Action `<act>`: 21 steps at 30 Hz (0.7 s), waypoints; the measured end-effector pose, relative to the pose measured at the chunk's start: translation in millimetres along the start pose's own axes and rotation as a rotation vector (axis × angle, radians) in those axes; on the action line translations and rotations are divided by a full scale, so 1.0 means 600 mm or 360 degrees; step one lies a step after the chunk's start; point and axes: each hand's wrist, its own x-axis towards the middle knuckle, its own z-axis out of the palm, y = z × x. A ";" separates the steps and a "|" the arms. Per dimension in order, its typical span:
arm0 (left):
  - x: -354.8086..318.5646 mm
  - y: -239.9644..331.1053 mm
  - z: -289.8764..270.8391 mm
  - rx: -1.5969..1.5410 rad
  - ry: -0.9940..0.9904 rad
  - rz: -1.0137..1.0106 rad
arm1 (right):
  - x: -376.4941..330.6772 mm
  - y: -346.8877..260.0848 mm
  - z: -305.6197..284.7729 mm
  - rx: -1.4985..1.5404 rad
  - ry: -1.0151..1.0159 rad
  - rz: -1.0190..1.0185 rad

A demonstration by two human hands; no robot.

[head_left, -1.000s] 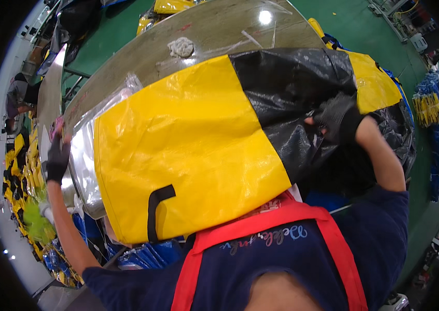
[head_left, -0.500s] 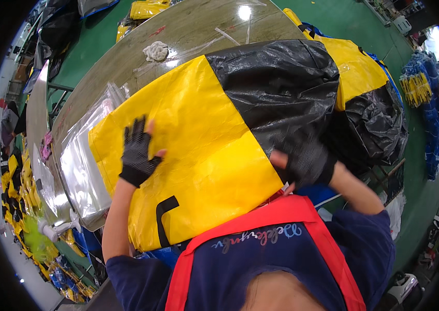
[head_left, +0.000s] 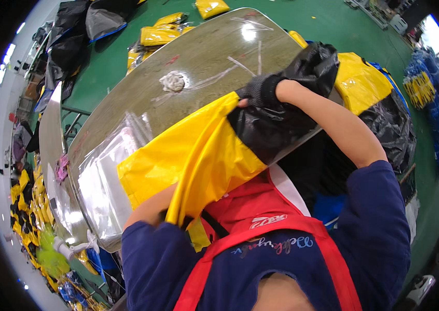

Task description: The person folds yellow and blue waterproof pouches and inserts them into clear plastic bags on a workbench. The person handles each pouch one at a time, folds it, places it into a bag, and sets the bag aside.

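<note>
A large yellow-and-black piece of shiny coated fabric lies over the near part of the table, its near side lifted into a long fold toward my body. My gloved right hand is closed on its far edge, where yellow meets black, with the thumb on the yellow side. The black part is bunched under my right wrist. My left forearm goes under the yellow fold. Most of my left hand is hidden there, so its fingers do not show.
Clear plastic sleeves are stacked at the table's left. A crumpled white wad and plastic strips lie on the table. Another yellow-and-black bundle is at the right. A small fan stands at lower left.
The fabric lay spread flat under both hands. Now its near side is folded up, my right hand has moved to its far edge, and my left hand has gone beneath the fold.
</note>
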 end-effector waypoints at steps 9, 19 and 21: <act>-0.605 0.005 0.019 -0.1768 0.0668 -0.1817 | -0.008 0.117 0.078 0.0526 0.0045 0.0322; -0.438 0.041 0.017 0.0842 0.0699 -0.2465 | -0.009 0.122 0.088 0.0433 0.0094 0.0202; -0.305 0.048 -0.089 0.1359 0.0873 -0.2102 | -0.002 0.128 0.091 0.0234 0.0096 0.0145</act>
